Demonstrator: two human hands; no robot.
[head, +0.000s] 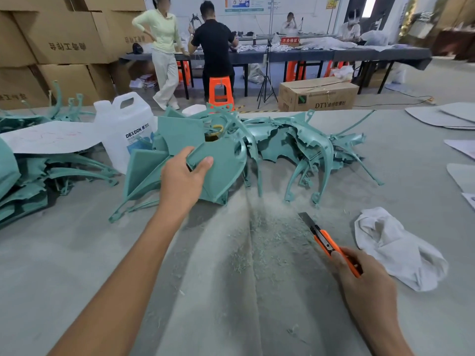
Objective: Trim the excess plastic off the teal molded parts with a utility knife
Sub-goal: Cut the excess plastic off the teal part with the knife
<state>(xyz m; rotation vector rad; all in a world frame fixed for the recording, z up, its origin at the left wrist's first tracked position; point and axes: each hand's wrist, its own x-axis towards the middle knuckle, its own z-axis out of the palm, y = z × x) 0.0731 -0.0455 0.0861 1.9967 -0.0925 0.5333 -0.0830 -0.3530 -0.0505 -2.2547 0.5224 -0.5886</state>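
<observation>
Left hand [183,176]: closed on the near-left corner of a teal molded part [223,165]; the thumb is laid on the upper face and the fingers are curled over the edge behind it; the bulk of the part lies to the right of the grip and beyond it.
Right hand [359,281]: wrapped round the rear of the utility knife [331,242]; the knife is kept low over the table cover [102,253], near the person and well apart from the held part; contact with the cover cannot be told.
Held part: a flat, fan-shaped panel, edged on the right by a curved rib; the broad face is turned up and toward the person; the pointed lower corner is directed toward the person.
Knife axis: diagonal, from the hand at the near right to the blade [305,218] at the far left; the blade is extended and pointed toward the heap of teal parts [308,147].
Between the hands: pale shavings [259,235] are strewn over the cover.
Around: a white cloth [395,250] is crumpled just right of the knife; a translucent jug [126,124] is stood left of the held part; a second teal stack [25,181] is partly covered by a white sheet [51,137].
Background: an orange stool [221,91] and a cardboard box [316,96] are seen beyond the table; people are gathered at a long bench [385,53].
</observation>
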